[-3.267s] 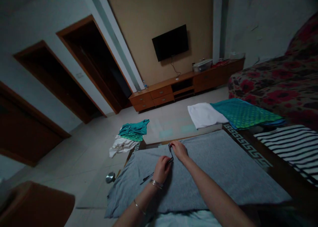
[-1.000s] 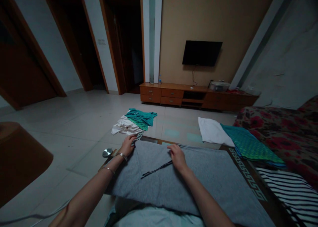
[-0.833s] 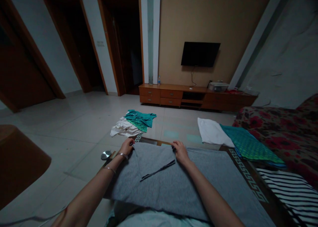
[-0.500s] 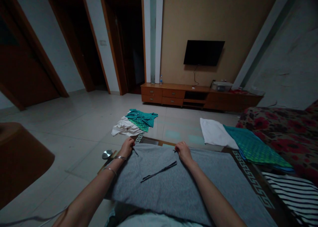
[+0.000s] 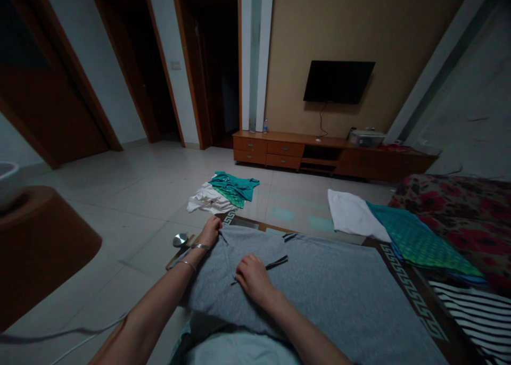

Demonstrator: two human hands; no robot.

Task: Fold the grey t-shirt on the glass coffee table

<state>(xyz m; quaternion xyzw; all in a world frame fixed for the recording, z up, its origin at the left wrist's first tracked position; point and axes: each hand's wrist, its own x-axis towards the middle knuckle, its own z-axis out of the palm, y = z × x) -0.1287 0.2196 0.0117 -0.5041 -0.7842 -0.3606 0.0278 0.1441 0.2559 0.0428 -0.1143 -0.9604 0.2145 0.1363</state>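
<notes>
A grey cloth garment (image 5: 335, 296) with dark cords lies spread over a low table in front of me. My left hand (image 5: 211, 230) is closed on its far left corner, beside a short dark tie. My right hand (image 5: 254, 279) rests over the garment's middle, fingers curled and pinching the cloth by the left end of a long dark cord (image 5: 277, 262). The fingers hide part of that cord. Another short dark tie (image 5: 293, 237) lies at the far edge, apart from both hands.
White and green clothes (image 5: 233, 188) lie beyond the table. On the right are a folded white cloth (image 5: 355, 216), a green patterned one (image 5: 423, 242) and a striped one (image 5: 475, 317). A brown stool-like object (image 5: 43, 237) stands left; a flowered sofa (image 5: 459, 200) is at right.
My right hand has let go of the far edge and moved back and left to the long cord at the middle. My left hand keeps its grip. The view has turned slightly left.
</notes>
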